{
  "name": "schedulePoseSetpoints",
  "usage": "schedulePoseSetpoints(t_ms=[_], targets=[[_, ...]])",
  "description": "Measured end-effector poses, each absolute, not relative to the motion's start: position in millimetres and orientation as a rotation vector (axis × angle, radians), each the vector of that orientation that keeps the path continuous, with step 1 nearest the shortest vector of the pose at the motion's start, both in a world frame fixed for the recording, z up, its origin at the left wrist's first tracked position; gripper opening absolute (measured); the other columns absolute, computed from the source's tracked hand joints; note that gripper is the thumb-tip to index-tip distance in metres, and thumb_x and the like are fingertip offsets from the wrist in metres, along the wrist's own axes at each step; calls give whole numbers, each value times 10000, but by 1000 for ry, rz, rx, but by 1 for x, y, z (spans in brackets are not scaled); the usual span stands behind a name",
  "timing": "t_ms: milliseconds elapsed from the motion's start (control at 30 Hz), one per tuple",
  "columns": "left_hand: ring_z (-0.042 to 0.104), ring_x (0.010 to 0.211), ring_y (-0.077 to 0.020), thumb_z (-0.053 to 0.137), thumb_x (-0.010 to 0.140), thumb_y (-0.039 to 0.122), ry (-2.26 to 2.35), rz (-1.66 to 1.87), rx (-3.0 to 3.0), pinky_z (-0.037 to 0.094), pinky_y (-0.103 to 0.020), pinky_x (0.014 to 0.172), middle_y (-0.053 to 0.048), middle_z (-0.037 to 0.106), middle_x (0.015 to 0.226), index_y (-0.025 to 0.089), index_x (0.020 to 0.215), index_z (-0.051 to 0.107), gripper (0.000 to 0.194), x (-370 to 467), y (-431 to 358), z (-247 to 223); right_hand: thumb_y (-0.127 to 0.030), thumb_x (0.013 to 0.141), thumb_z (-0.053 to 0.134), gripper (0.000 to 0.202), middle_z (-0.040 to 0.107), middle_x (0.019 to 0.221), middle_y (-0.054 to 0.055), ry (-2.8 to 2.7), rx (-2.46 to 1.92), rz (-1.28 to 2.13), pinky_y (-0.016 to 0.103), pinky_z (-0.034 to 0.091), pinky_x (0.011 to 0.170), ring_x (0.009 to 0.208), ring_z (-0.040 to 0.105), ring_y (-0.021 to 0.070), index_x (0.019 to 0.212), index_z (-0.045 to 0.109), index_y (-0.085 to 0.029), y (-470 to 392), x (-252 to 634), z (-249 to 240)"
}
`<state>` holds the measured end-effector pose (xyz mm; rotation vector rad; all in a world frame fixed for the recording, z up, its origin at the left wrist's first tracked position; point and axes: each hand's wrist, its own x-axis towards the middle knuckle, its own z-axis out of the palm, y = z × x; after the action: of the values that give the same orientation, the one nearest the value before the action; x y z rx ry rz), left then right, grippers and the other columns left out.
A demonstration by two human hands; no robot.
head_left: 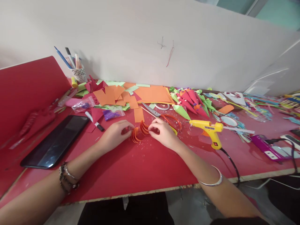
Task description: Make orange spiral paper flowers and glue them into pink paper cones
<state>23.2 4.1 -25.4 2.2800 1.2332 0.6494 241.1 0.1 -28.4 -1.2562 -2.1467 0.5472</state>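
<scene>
Over the red table my left hand [117,135] is closed, its thumb and fingertips pinching the edge of some curled orange paper strips [135,136]. My right hand [164,133] is closed as well, its fingertips on a second curled bunch of orange paper [143,127] just to the right. The two bunches lie side by side, nearly touching; I cannot tell whether they are joined. Behind them is a flat orange paper rectangle [138,115]. Scissors with orange handles [172,120] rest beyond my right hand, their blades partly open.
A yellow hot glue gun [212,129] stands right of my right hand, its black cord running over the table edge. A black phone [57,140] and a marker [94,121] lie at left. Cut paper [112,94], paper cones [188,100] and a purple power strip [266,148] are farther off.
</scene>
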Motion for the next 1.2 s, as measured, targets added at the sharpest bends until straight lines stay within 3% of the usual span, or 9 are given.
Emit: schedulePoseSetpoints(t_ms=[233,567,1200], targets=[[492,649,-138,452,813,296,1285,728,2319,380,-239,595,-25,584,782,186,825,610,193,20,7,-24,-217,753,574,49,524,825,27,-2183,-1209,451,282,416,684,756,517,143,787,595,-188,-1,238,-32],[496,628,-113,499,790,258,1287,826,2232,391,-220,573,-9,585,767,187,827,632,155,14,15,-31,-188,803,523,94,532,855,8,-2302,-1019,793,243,412,686,743,516,106,826,612,-205,0,242,-27],[537,678,-109,515,794,257,1100,779,2172,400,-206,591,-1,600,787,211,826,642,139,15,13,-32,-195,798,527,95,534,833,15,-2333,-1074,680,241,411,689,728,518,101,817,619,-178,-1,241,-29]])
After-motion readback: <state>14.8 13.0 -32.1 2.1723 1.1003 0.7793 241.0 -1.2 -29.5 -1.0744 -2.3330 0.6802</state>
